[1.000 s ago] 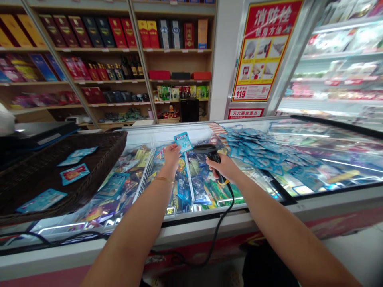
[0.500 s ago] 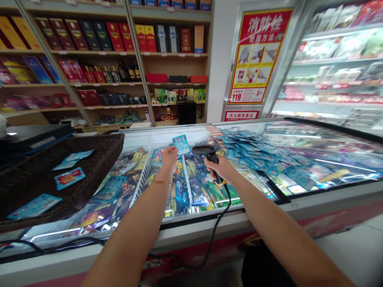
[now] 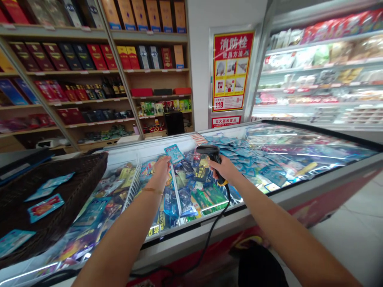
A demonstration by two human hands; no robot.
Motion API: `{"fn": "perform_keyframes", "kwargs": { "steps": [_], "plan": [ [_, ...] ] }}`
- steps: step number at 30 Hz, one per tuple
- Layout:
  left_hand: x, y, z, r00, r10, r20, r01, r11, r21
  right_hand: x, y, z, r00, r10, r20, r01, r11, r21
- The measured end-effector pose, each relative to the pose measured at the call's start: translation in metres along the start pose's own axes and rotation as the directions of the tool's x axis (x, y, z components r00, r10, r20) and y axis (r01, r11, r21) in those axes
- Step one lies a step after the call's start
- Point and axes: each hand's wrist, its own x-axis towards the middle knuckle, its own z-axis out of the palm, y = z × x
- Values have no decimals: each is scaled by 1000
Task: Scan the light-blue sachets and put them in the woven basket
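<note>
Pinched in my left hand [image 3: 162, 167] is a small light-blue packet [image 3: 174, 153], held up above the glass top of a chest freezer [image 3: 191, 227]. My right hand [image 3: 224, 169] is wrapped round the handle of a black barcode scanner [image 3: 213, 155] with a yellow part at its base. The scanner's head is a short way to the right of the packet, apart from it. From the handle a black cable [image 3: 214, 227] runs down over the freezer's front edge. Bags of frozen goods [image 3: 182, 195] show through the glass below both hands.
A dark wicker basket [image 3: 89, 187] at the left holds several blue packets [image 3: 46, 207]. A large heap of similar blue packets [image 3: 239, 153] lies on the right. Behind stand shelves of boxed goods [image 3: 143, 56], a red poster [image 3: 231, 71] and a lit display fridge [image 3: 323, 75].
The view has turned right and tilted up, so the surroundings sit further left and lower. The scanner is held slightly further from the packet; both hands keep their grips.
</note>
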Motion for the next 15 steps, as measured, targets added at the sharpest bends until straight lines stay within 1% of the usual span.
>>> {"fn": "perform_keyframes", "kwargs": {
  "steps": [3, 5, 7, 11, 13, 15],
  "plan": [
    [-18, 13, 41, 984, -142, 106, 153, 982, -108, -5, -15, -38, 994, -2, -112, -1, 1000, -24],
    [-28, 17, 72, 966, -198, 167, 218, 969, -115, -10, -23, -62, 983, -5, -182, 2, 1000, -15],
    [-37, 17, 103, 948, -237, 212, 261, 961, -95, -14, -30, -83, 971, -11, -239, 11, 1000, -1],
    [-48, 3, 162, 924, -283, 258, 308, 949, -60, -23, -36, -116, 944, -13, -329, 20, 1000, 19],
    [-52, -7, 187, 916, -303, 264, 325, 945, -41, -27, -36, -127, 935, -4, -356, 15, 999, 28],
    [-56, -15, 205, 912, -316, 261, 333, 943, -21, -30, -36, -135, 929, 1, -369, 12, 999, 35]
  ]
}}
